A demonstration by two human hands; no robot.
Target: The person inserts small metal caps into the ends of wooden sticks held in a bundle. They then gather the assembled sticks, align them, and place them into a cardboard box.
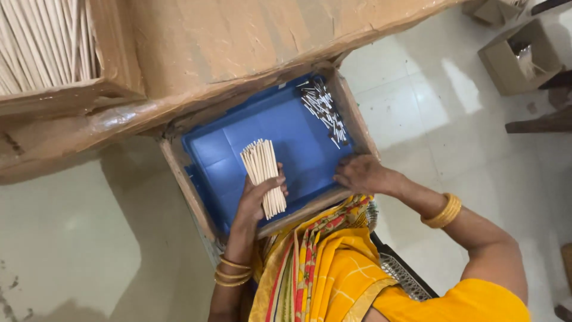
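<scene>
Left hand (257, 200) wraps its grip round a bundle of pale sticks (264, 176), held over the blue tray (286, 128) in its cardboard box (190, 191). Right hand (360, 174) rests on the tray's edge, fingertips hidden, grip unreadable. Small dark-tipped sticks (323, 110) lie scattered far corner.

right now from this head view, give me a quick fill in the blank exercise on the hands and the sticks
1. The left hand holds a bundle of pale sticks over a tray coloured ____.
2. The right hand rests at the tray's near ____ corner.
3. The dark-tipped sticks lie loose in the tray's ____ right corner.
4. Each wrist wears bangles coloured ____.

Missing words: blue; right; far; gold
</scene>
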